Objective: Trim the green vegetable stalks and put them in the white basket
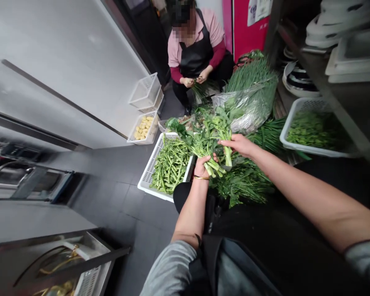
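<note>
My left hand (202, 166) is closed around the pale stems of a bunch of leafy green stalks (214, 165), leaves pointing away from me. Beside it, my right hand (240, 144) grips another thick green stalk (227, 153) with a leafy top, its fingers partly hidden behind the stem. Below both hands lies a heap of loose leafy greens (243, 181). Just left of my left hand, a white perforated basket (144, 183) holds many trimmed green stalks (169, 166).
A co-worker (197, 45) crouches ahead, handling thin greens. Long green stems (249, 78) fill a clear plastic bag (253, 109). Potato-like pieces (144, 127) sit in a crate at left. A white tub (283, 137) of greens stands right, under a metal shelf (327, 88) with dishes.
</note>
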Action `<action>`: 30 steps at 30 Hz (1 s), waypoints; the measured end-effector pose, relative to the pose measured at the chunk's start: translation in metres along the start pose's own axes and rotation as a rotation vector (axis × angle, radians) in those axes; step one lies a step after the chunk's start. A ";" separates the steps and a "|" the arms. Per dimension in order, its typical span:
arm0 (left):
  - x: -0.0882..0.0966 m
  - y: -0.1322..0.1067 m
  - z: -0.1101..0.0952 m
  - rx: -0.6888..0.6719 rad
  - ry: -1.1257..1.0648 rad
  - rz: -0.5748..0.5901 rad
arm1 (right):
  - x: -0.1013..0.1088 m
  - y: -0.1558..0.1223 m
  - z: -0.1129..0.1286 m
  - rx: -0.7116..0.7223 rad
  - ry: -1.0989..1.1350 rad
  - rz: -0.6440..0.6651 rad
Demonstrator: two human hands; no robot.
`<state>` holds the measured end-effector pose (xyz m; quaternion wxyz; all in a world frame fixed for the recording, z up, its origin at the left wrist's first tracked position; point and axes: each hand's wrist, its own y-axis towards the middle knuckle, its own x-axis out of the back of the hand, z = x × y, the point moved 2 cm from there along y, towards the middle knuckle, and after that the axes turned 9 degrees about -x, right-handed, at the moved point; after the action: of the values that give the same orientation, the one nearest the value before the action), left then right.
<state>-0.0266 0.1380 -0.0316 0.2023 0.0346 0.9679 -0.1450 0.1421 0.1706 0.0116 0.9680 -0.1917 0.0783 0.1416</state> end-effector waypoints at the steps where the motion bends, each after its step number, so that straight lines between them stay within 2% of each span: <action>1: 0.001 -0.005 0.002 -0.006 0.004 -0.031 | -0.004 -0.007 0.002 0.020 0.026 0.009; 3: 0.005 -0.011 0.009 -0.018 0.055 -0.124 | -0.007 -0.022 0.009 0.062 0.098 0.027; 6: 0.020 -0.015 0.018 -0.041 0.155 -0.272 | 0.002 -0.041 0.023 0.098 0.220 0.086; 9: 0.034 -0.021 0.019 -0.036 0.165 -0.329 | 0.017 -0.051 0.033 0.146 0.341 0.088; 12: 0.036 -0.030 0.013 0.024 0.134 -0.289 | 0.018 -0.049 0.025 0.143 0.441 -0.027; 15: 0.024 -0.040 0.003 0.040 0.052 -0.181 | 0.003 -0.040 0.004 0.084 0.449 -0.138; 18: 0.008 -0.053 -0.010 -0.032 -0.063 -0.099 | -0.010 -0.036 -0.007 0.106 0.416 -0.171; 21: -0.002 -0.068 -0.024 -0.132 -0.123 -0.142 | -0.011 -0.039 0.000 0.201 0.431 -0.160; 23: -0.006 -0.076 -0.031 -0.179 -0.180 -0.136 | -0.011 -0.045 0.010 0.267 0.435 -0.114; 26: -0.014 -0.084 -0.036 -0.193 -0.288 -0.035 | -0.022 -0.056 0.022 0.313 0.370 0.059; 28: -0.019 -0.086 -0.037 -0.172 -0.332 0.014 | -0.036 -0.060 0.024 0.303 0.267 0.198; 30: -0.024 -0.087 -0.038 -0.148 -0.348 0.032 | -0.048 -0.060 0.020 0.284 0.112 0.278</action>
<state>-0.0298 0.0657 0.0347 0.3711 0.0094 0.9256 -0.0740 0.1166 0.1133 0.0611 0.9506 -0.0483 0.1770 0.2505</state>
